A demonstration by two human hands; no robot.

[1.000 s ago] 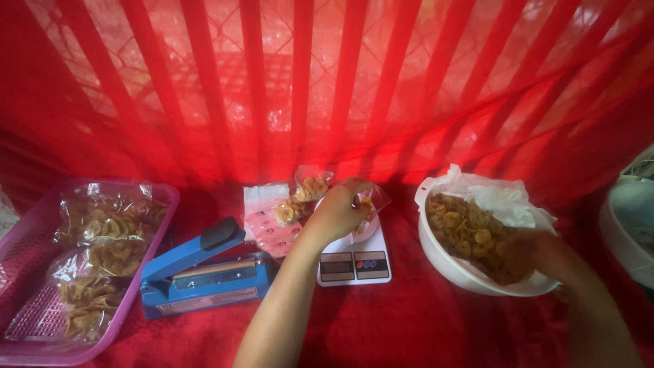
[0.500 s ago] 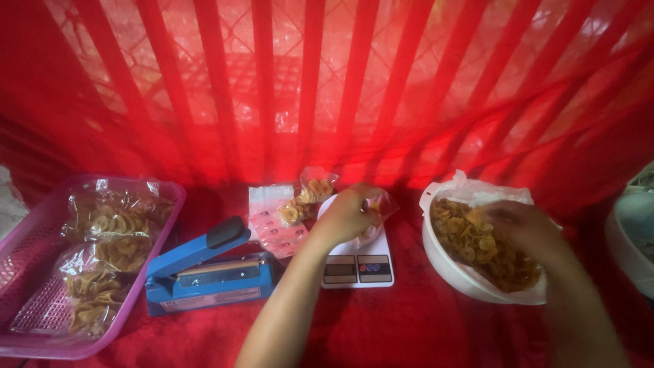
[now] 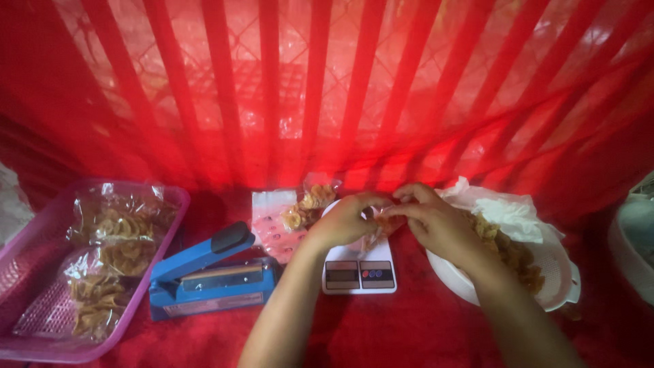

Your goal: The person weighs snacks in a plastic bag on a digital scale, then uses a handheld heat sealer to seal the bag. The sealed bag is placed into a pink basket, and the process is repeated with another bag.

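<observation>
Nearest the camera, both forearms reach in over the red cloth that covers the surface. The left hand and right hand meet above a small white kitchen scale, their fingers pinched on the mouth of a clear plastic bag of fried chips held just over the scale's platform. To the left sits a blue heat sealer, and beyond it a pink basket holding packed chip bags. A white bowl of loose chips stands right of the scale, under the right wrist. Farther back, another filled bag lies before the red striped curtain.
</observation>
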